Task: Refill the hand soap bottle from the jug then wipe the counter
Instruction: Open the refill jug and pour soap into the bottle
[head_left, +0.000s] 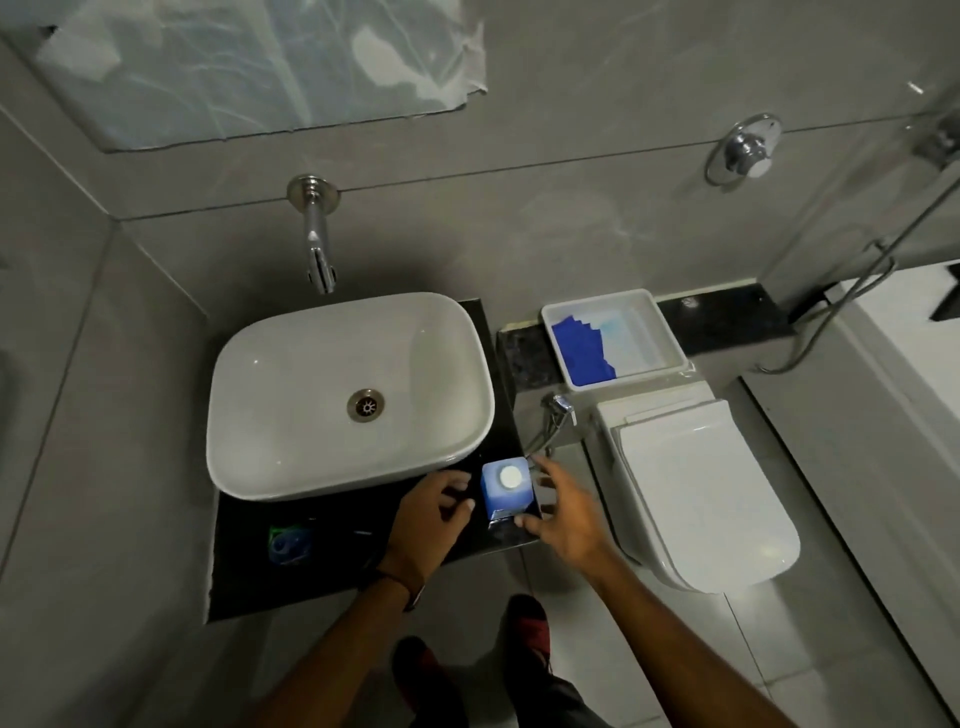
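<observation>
Blue jug (505, 489) with white cap stands on dark counter (249, 577) beside sink (291, 395); left hand (428, 514) and right hand (563, 512) flank it, fingers spread, holding nothing

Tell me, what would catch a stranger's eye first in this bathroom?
Probably the big white basin on the black counter, under the wall tap. Next, the blue jug with a white cap at the counter's front right corner, with the left hand and right hand open on either side. A white toilet stands to the right.

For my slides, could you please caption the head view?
Both hands, left and right, flank a capped blue jug on the counter beside the sink.
</observation>
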